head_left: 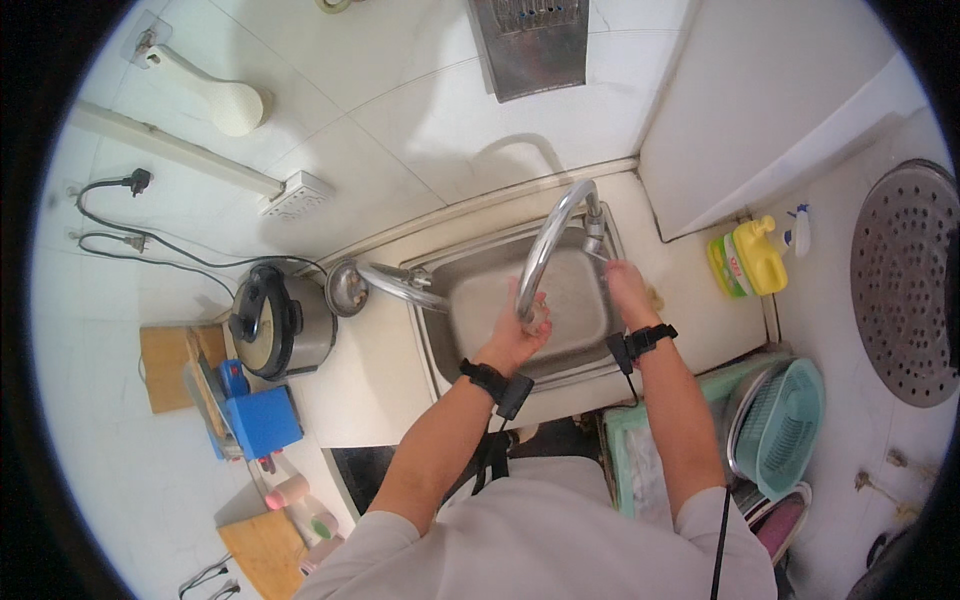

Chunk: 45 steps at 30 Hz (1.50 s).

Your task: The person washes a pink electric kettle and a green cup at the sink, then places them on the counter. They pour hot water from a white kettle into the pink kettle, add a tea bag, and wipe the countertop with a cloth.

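Note:
Over the stainless steel sink [487, 292], my left hand [517, 334] is under the mouth of the curved chrome faucet [551, 232]. Its fingers curl around a small pale, glassy-looking thing [537, 318], partly hidden by the faucet and fingers, so its kind is unclear. My right hand [628, 289] is at the sink's right rim, its fingertips on the faucet's thin lever [598, 256]. Both wrists wear black straps with small devices and cables. A second chrome spout [401, 287] reaches over the basin's left side.
Left on the counter stand an electric pressure cooker [281, 322], a small metal bowl [348, 288] and a blue knife holder [262, 420]. A yellow detergent jug [748, 259] stands right. Teal baskets [784, 427] rest lower right. A metal utensil holder [536, 60] hangs on the wall.

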Each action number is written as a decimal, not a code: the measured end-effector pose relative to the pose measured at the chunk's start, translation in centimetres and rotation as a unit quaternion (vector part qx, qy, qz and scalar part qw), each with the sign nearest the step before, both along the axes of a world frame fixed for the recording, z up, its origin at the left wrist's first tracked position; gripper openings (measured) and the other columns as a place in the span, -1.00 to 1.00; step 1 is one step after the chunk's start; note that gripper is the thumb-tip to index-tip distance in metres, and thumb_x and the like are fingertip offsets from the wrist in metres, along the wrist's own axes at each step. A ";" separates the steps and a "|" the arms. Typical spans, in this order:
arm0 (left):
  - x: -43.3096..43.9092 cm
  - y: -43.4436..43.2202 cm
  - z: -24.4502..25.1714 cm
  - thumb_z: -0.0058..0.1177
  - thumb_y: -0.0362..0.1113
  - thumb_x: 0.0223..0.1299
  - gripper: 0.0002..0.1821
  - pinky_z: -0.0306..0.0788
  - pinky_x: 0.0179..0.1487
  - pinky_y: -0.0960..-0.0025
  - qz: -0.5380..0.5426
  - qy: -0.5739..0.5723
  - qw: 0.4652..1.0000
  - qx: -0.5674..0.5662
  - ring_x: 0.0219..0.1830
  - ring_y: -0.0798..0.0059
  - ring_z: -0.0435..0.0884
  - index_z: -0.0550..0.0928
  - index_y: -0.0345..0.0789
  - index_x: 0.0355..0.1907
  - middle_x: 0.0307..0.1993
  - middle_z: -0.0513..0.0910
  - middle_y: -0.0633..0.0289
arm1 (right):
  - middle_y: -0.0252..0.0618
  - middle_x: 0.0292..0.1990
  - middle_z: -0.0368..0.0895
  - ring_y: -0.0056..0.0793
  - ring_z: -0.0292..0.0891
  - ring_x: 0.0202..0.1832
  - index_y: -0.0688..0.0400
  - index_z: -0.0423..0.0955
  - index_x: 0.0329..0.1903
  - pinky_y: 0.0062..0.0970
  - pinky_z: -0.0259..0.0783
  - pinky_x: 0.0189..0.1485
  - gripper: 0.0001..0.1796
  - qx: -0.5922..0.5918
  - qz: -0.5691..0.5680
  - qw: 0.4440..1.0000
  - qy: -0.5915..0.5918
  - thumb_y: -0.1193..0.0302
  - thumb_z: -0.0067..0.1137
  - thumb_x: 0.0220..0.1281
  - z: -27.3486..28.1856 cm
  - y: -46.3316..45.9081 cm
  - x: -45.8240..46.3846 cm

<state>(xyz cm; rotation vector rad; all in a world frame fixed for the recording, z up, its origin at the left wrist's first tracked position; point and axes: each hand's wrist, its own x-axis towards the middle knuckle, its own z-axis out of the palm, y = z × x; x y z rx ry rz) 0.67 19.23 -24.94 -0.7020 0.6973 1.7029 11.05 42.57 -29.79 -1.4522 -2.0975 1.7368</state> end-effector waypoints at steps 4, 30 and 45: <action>0.0 -0.6 0.2 -0.05 -0.13 0.53 -0.75 0.40 -0.39 0.56 -0.013 0.034 0.998 -0.052 -0.32 0.52 0.50 0.53 -0.24 0.02 -0.26 0.54 0.26 | -0.13 0.01 0.66 -0.26 0.53 0.06 0.25 0.47 0.19 -0.38 0.40 0.21 -0.55 -0.001 -0.058 0.997 0.041 0.36 0.08 0.28 1.9 1.4 -0.7; 1.1 -3.3 2.4 -0.35 0.12 0.60 -0.59 -0.06 -0.68 0.53 -0.026 0.115 0.969 -0.217 -0.68 0.65 0.12 0.30 -0.03 -0.40 -0.60 0.24 0.48 | -0.33 -0.02 0.70 -0.50 0.63 -0.04 0.16 0.61 0.03 -0.49 0.48 0.00 -0.73 -0.306 -0.063 0.941 0.132 0.44 0.00 0.38 8.9 -16.2 6.6; 2.0 -6.6 1.3 -0.16 0.02 0.55 -0.70 0.42 -0.41 0.31 -0.130 0.155 0.963 -0.179 -0.43 0.39 0.54 0.47 -0.15 -0.19 -0.39 0.54 0.28 | -0.24 0.10 0.55 -0.49 0.60 0.00 0.22 0.56 0.12 -0.50 0.51 0.01 -0.66 -0.047 0.136 0.972 0.185 0.52 0.24 0.29 8.1 -20.5 4.6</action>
